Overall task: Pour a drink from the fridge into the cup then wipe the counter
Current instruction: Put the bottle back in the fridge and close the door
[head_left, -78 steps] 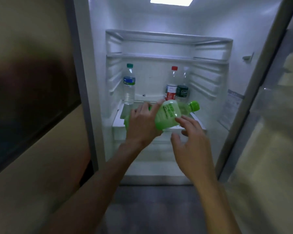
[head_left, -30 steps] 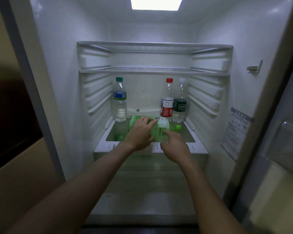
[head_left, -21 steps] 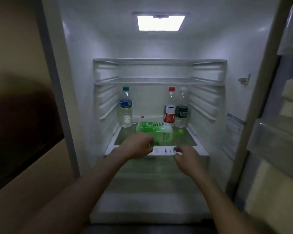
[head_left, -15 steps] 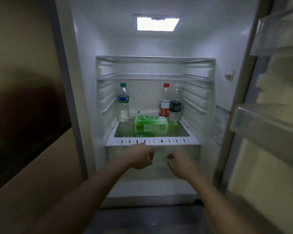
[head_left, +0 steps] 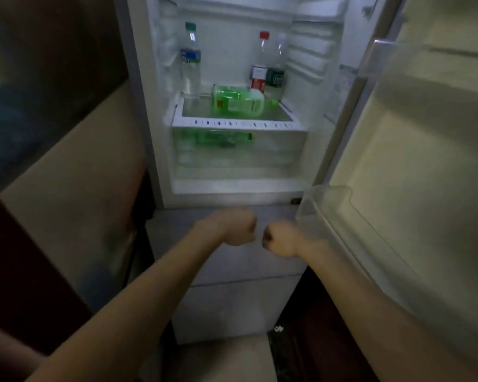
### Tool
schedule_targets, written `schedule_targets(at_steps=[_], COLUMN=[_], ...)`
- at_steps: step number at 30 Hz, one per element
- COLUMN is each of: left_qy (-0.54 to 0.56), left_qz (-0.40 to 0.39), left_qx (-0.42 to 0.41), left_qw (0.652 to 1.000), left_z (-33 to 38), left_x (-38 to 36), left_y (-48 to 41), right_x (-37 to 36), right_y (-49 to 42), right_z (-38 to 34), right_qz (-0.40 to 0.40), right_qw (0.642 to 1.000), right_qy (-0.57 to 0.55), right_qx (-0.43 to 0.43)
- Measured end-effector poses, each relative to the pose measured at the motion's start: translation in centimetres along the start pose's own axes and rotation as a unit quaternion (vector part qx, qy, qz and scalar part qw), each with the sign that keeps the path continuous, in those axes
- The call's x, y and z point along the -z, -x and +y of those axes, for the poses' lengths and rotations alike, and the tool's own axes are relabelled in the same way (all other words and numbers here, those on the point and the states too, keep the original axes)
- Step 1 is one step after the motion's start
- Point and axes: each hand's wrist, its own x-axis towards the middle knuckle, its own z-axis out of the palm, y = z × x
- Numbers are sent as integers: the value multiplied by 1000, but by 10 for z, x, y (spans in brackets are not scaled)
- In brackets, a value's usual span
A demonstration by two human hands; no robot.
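green bottle [head_left: 239, 102] lies on its side on the fridge shelf [head_left: 238, 124]. i see my left hand [head_left: 239, 227] and right hand [head_left: 279, 238] clenched, holding nothing, well below it.

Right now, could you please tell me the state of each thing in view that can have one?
Fridge door: open.
Green bottle: lying on its side on the shelf, capped.
Green-capped water bottle: upright, capped.
Red-capped bottle: upright, capped.
Left hand: closed fist, empty.
Right hand: closed fist, empty.
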Motion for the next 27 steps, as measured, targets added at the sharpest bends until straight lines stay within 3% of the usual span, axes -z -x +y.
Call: schedule_targets(at_steps=[5,15,27], left_qy=[0,-14,3], left_qz=[-41,-47,-18], left_qx=[33,75,2], left_qw=[999,996,1000], left_z=[10,78,241], left_x=[-41,-86,-156], left_y=[39,116,179], right_x=[-20,-65,-131], right_y=[44,144,311], right_z=[-1,15,60], right_qz=[-14,-1,70], right_qw=[1000,999,985], right_qy=[-10,-34,-132], right_qx=[-2,35,90])
